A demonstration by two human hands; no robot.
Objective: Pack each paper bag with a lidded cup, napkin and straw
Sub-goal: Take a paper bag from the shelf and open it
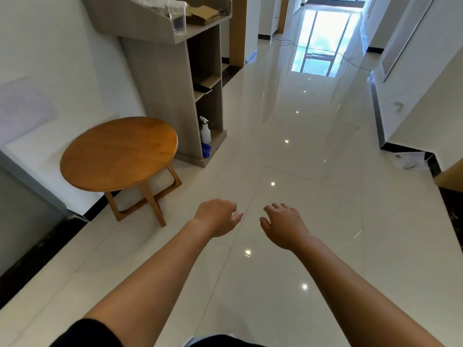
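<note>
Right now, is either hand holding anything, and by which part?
Nothing is held. The left hand and right hand hang over the floor, fingers loosely curled.

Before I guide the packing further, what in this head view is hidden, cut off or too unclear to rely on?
- Counter top: its raised wall hides most of the contents; only a clear cup and brown paper bags show.
- Lids, napkins, straws: none identifiable; the clear items behind the cup are blurred and cut by the top edge.
- Shelf compartments: dark, contents unclear.
- Left hand and right hand: both empty over the floor.
</note>
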